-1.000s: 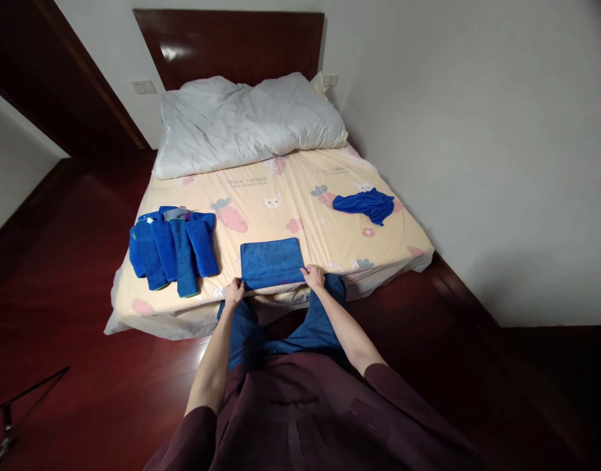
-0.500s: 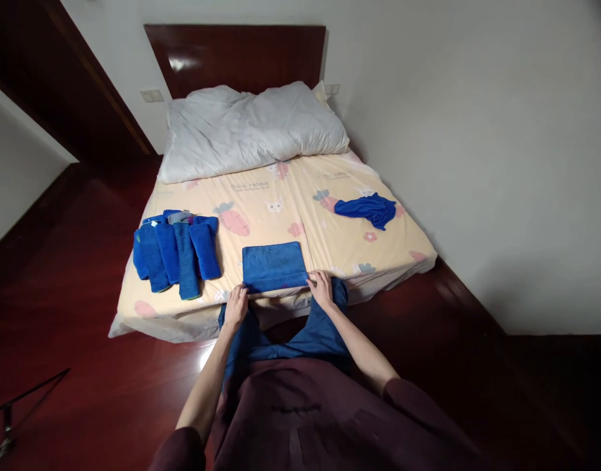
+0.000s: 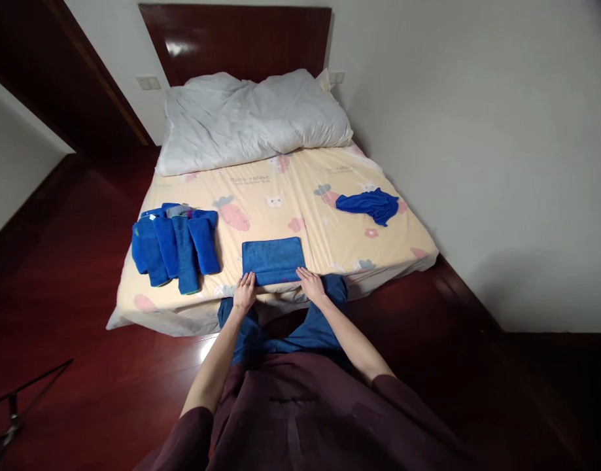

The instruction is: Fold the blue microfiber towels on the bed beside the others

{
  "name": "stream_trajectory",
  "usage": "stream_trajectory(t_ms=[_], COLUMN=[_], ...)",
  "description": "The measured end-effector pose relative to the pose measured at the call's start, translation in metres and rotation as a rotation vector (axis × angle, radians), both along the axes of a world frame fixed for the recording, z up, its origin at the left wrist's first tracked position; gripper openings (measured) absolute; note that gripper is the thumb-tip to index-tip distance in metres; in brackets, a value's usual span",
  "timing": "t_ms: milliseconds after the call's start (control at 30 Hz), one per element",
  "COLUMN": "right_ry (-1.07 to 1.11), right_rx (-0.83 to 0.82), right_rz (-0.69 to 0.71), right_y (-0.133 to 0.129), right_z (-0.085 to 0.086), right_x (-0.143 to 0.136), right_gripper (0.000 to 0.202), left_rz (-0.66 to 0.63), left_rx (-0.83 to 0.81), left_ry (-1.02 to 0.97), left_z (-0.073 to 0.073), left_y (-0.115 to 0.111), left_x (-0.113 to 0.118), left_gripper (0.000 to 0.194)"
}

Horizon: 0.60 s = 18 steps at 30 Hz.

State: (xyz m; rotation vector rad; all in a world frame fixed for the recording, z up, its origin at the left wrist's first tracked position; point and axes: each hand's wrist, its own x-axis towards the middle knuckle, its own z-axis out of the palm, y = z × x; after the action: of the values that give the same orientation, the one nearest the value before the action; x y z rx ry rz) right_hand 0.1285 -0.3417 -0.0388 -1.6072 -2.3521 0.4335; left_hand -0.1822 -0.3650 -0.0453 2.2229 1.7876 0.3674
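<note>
Both our hands are at the near edge of a folded blue towel (image 3: 274, 257), which lies flat at the foot of the bed (image 3: 290, 190), midway between our knees. Our left hand (image 3: 244, 292) has its fingers laid on the towel's near left corner, and our right hand (image 3: 310, 285) rests its fingers on the near right corner. In each grip the fingers look fairly straight, but we cannot tell whether the thumbs pinch the cloth from beneath. Left of the towel, apart from it, we have a group of folded blue towels (image 3: 186, 252) lying close against one another, with a bit of grey fabric (image 3: 178, 210) at their far end. Over to the right, near the bed's edge, sits a crumpled blue cloth (image 3: 373, 205). The cream sheet under everything is printed with carrots and flowers. Beyond it, a bunched white quilt (image 3: 251, 124) lies across the bed before the dark wooden headboard (image 3: 251, 39).
</note>
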Motion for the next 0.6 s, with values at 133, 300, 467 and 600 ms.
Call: stream_trajectory(t_ms=[133, 300, 467, 600], right_ry=[-0.029, -0.065, -0.034, 0.013], right_rx=[-0.044, -0.072, -0.068, -0.084], right_rz=[-0.016, -0.051, -0.028, 0.019], right_y=[0.013, 0.032, 0.036, 0.024], right_z=[0.003, 0.005, 0.008, 0.008], right_x=[-0.002, -0.009, -0.006, 0.009], right_gripper=[0.055, 0.048, 0.045, 0.053], left_rz=[-0.002, 0.084, 0.012, -0.098], left_rx=[-0.077, -0.124, -0.078, -0.041], left_ry=[-0.063, -0.127, -0.095, -0.023], left_z=[-0.003, -0.003, 0.009, 0.013], left_y=[0.016, 0.03, 0.023, 0.001], left_x=[0.001, 0.003, -0.009, -0.023], left_gripper=[0.064, 0.056, 0.058, 0.061])
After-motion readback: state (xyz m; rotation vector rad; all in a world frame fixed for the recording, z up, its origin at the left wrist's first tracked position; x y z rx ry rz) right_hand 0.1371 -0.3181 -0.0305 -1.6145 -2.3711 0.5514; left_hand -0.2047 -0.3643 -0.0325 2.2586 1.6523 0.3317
